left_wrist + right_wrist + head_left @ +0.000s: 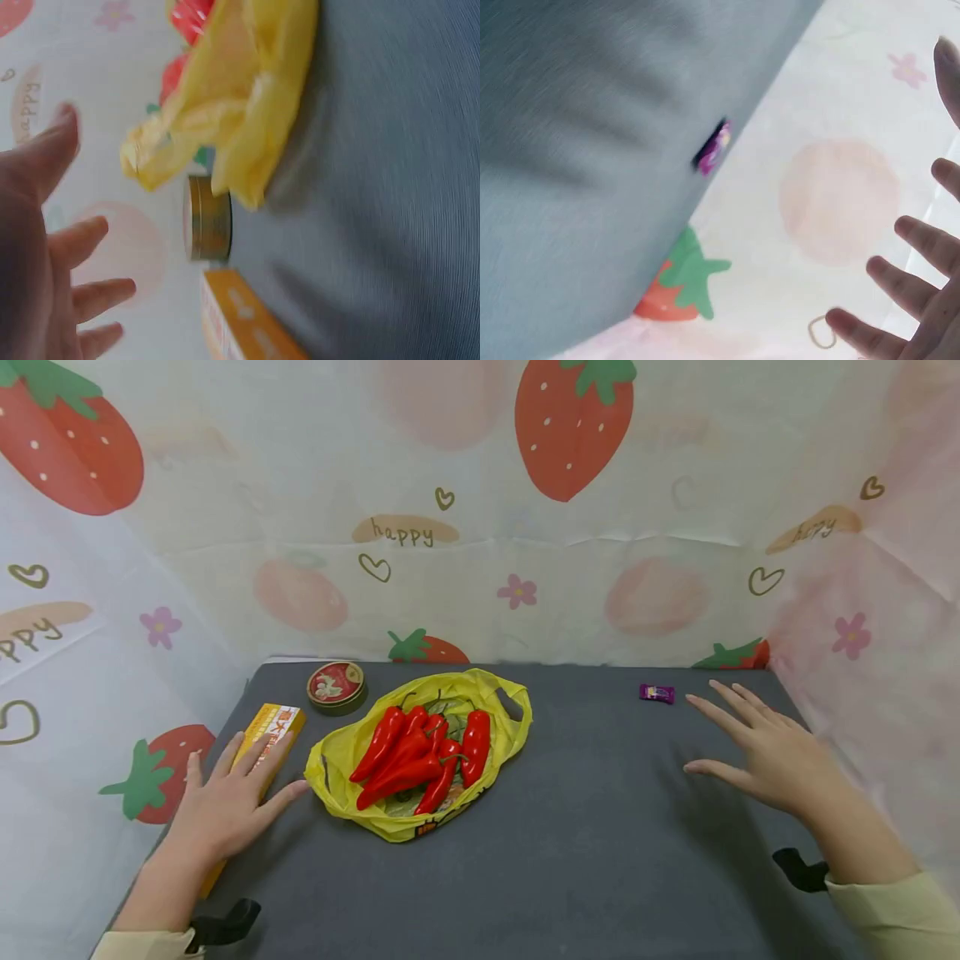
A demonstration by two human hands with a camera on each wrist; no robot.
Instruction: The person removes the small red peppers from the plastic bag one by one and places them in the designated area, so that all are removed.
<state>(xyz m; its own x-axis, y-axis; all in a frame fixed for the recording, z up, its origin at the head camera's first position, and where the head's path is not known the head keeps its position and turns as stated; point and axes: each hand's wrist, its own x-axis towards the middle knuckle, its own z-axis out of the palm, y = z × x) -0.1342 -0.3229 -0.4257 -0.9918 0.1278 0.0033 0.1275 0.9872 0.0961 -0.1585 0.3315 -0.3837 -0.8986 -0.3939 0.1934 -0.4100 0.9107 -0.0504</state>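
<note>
A yellow plastic bag (420, 752) lies open on the grey table (585, 843), with several red peppers (420, 752) on it. My left hand (225, 802) hovers over the table's left edge with fingers spread, above an orange box (276, 727) and beside the bag. My right hand (765, 747) is open over the right side, fingers straight, holding nothing. A small purple candy (657, 693) lies just beyond its fingertips. In the left wrist view the bag (240, 112), a round tin (208, 219) and the box (247, 326) show beside my fingers (75, 292).
A round tin with a red lid (336, 685) stands at the back left. Strawberry-print cloth (480, 527) walls the table on three sides. Black clamps (225, 925) (801, 868) grip the front edge. The candy (714, 146) shows near the table's edge in the right wrist view.
</note>
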